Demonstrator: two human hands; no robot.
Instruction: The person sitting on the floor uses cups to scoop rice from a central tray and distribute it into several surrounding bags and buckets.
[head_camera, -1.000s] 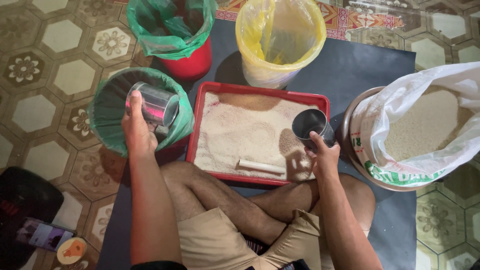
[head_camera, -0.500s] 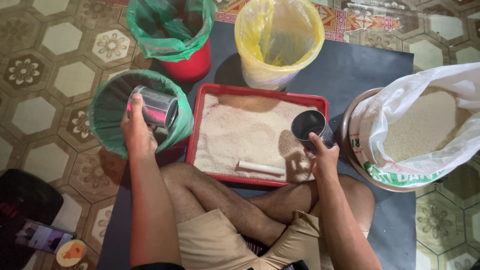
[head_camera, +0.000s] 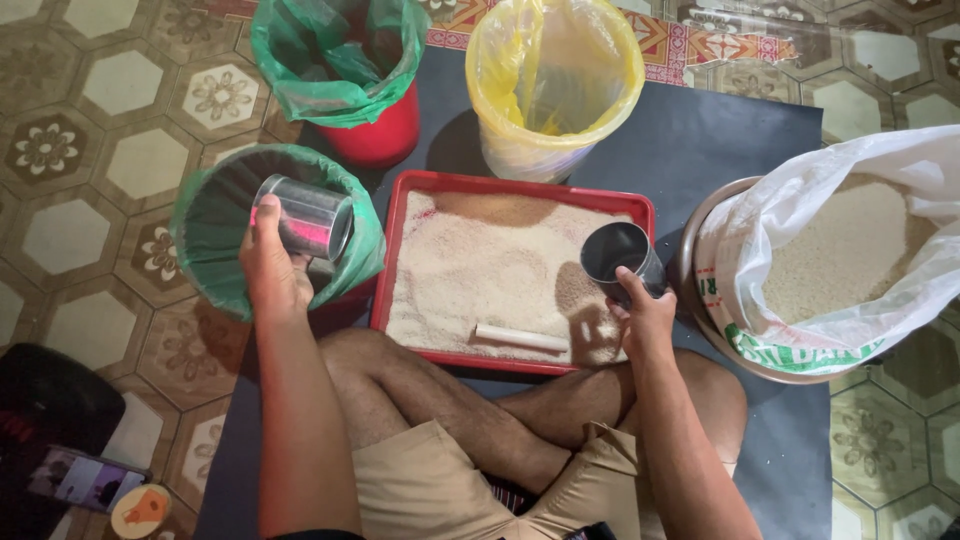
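My left hand (head_camera: 270, 270) grips a shiny metal cup (head_camera: 305, 218), tipped on its side with its mouth toward the right, over a bucket lined with a green bag (head_camera: 205, 235). My right hand (head_camera: 645, 315) holds a second, darker metal cup (head_camera: 620, 258) with its mouth up, above the right end of a red tray (head_camera: 520, 185). The tray is spread with pale rice, and a short white stick (head_camera: 520, 337) lies in the rice near its front edge.
A red bucket with a green liner (head_camera: 340, 60) and a yellow-lined bucket (head_camera: 555, 85) stand behind the tray. At the right is a basin holding a white sack of rice (head_camera: 840, 260). My crossed legs sit on a dark mat (head_camera: 740, 130). A phone (head_camera: 85, 480) lies at lower left.
My left hand has shifted the shiny cup slightly right over the green-lined bucket. The right hand and its cup have stayed almost still.
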